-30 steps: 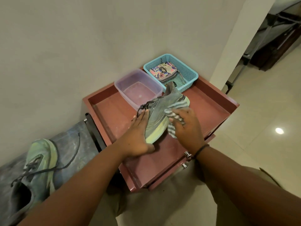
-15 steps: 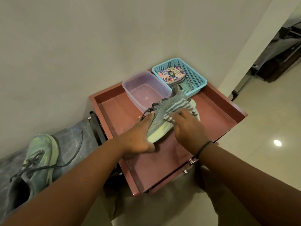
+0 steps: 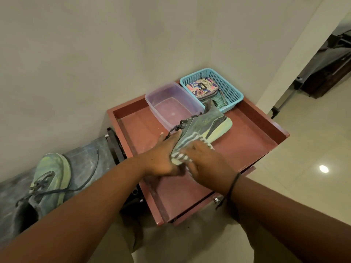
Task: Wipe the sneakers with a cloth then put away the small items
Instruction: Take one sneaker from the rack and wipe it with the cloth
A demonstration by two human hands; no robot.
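Right now the sneaker (image 3: pixel 201 128) is tilted on its side above the red tray-top cabinet (image 3: pixel 247 141), heel toward the blue basket (image 3: pixel 230 88) and toe toward the person. At the toe end the left hand (image 3: pixel 161 158) grips it, fingers laid up along the lace side and thumb curled underneath. Pressed against the pale sole edge near the toe, the right hand (image 3: pixel 207 162) has its fingers curled over a striped cloth (image 3: pixel 187 149), which bunches out between the fingers and the shoe. Behind the shoe sits a clear purple tub (image 3: pixel 157 95), just beside the basket, which holds a patterned pouch (image 3: pixel 202 88). A second sneaker (image 3: pixel 51 177) lies on a grey surface to the left, well apart from both hands.
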